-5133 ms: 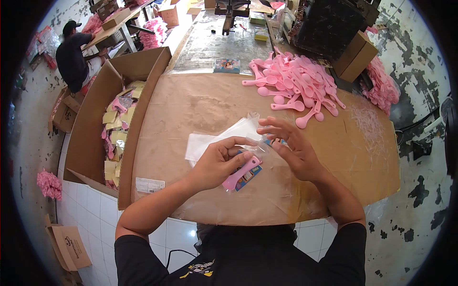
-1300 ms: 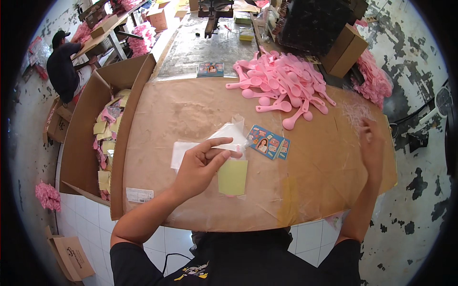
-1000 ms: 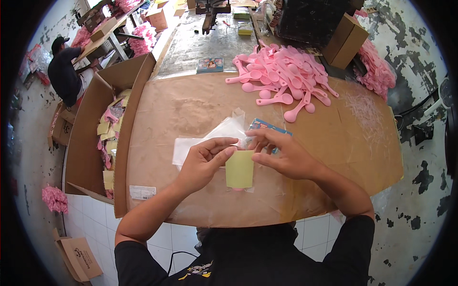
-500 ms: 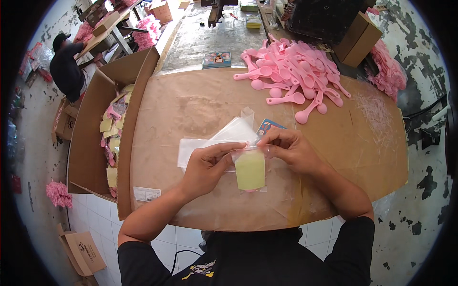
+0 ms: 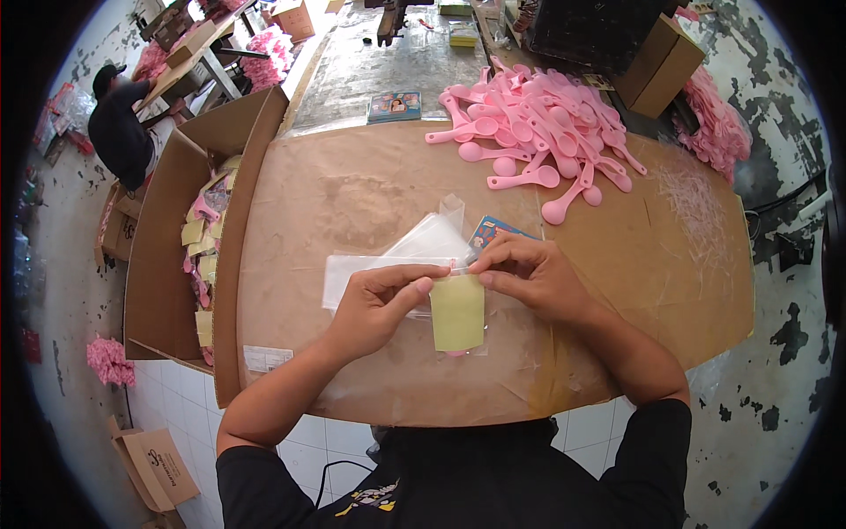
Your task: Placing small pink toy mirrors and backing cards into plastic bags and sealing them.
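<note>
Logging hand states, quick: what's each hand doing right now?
Left hand: closed, pinching the clear packet at top left.
Right hand: closed, pinching it at top right.

Held by its top edge between left hand (image 5: 374,304) and right hand (image 5: 536,278), over the worktop (image 5: 300,185): clear plastic packet (image 5: 457,305). Plain yellow-green card (image 5: 458,323) showing through, roughly rectangular, pink plastic (image 5: 457,353) just visible below its bottom edge.

Our card (image 5: 458,315) is plain yellow-green, with pink showing under its lower edge, and our bags (image 5: 428,243) are whitish. We have pink spoons (image 5: 538,128), a brown box (image 5: 227,309) and table cover (image 5: 304,189), and blue picture cards (image 5: 394,107) with multicoloured print. We wear a black shirt (image 5: 476,476) printed yellow and white; the wall (image 5: 749,370) is white with dark blotches.
</note>
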A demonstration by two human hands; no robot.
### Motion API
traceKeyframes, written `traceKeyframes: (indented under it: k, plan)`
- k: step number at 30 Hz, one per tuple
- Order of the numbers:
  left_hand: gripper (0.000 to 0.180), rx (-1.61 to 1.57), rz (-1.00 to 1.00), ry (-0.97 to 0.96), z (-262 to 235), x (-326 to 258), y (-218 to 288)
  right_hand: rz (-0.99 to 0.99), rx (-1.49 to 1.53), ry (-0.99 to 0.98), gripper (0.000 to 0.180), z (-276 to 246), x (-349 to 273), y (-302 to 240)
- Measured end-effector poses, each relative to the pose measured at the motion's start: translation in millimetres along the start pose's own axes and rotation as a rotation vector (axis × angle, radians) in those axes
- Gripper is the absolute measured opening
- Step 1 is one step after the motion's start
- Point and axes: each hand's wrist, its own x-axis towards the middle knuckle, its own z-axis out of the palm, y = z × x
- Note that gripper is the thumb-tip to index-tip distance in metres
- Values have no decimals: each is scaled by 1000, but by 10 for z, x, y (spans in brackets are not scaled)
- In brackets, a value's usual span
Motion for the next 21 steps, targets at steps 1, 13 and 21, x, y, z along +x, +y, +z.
traceKeyframes:
  k: [1, 13, 21]
  plan:
    - [30, 14, 20, 10, 27, 14, -11, 14, 66, 12, 14, 10, -4, 1]
    - [29, -33, 25, 79, 18, 28, 7, 96, 72, -139, 37, 79, -43, -27]
    - [38, -142, 46, 129, 85, 23, 83, 133, 114, -68, 30, 82, -67, -29]
